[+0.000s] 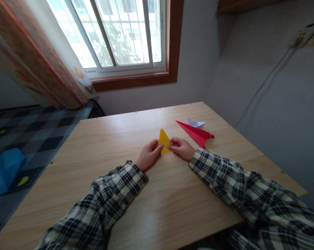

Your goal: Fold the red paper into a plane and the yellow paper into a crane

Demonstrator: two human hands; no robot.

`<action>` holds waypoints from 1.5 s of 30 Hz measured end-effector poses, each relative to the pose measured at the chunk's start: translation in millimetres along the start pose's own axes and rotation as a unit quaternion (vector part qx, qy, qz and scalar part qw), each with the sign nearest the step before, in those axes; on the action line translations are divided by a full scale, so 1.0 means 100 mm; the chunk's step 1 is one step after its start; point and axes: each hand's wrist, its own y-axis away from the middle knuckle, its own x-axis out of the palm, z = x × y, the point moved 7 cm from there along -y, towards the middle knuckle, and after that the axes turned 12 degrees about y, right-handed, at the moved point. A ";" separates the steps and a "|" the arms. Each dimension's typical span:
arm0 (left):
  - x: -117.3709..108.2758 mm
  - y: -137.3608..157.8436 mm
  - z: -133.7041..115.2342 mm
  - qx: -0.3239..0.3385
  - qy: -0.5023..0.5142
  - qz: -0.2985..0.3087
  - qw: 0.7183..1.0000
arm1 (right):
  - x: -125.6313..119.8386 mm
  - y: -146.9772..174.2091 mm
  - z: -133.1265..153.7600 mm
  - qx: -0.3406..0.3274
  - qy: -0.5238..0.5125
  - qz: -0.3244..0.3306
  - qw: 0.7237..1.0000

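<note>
Between my two hands, over the middle of the table, is a piece of folded yellow paper point(164, 140) with its pointed end up. My left hand point(150, 153) pinches its left edge, thumb on the near face. The right edge is gripped by the thumb and fingers of my right hand point(181, 147). Just beyond my right hand lies a red paper plane point(195, 132), nose toward the far left. Touching or close behind it sits a small white paper boat point(196, 123).
The light wooden table point(94, 149) ends at a wall on the right, where a cable point(261, 88) hangs from a socket. A window point(125, 38) and a curtain point(60, 62) are beyond. At left, a blue folded paper point(6, 170) lies on a checked cloth point(55, 126).
</note>
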 end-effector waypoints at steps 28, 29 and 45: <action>0.01 -0.01 0.02 -0.025 0.120 0.004 0.992 | -0.03 0.05 0.07 -0.062 0.051 -0.044 0.996; 0.01 -0.01 0.03 -0.027 0.127 0.002 0.991 | -0.03 0.05 0.07 -0.067 0.060 -0.049 0.995; 0.02 0.00 0.11 -0.050 0.136 0.010 0.989 | -0.05 0.04 0.03 -0.067 0.062 -0.044 0.995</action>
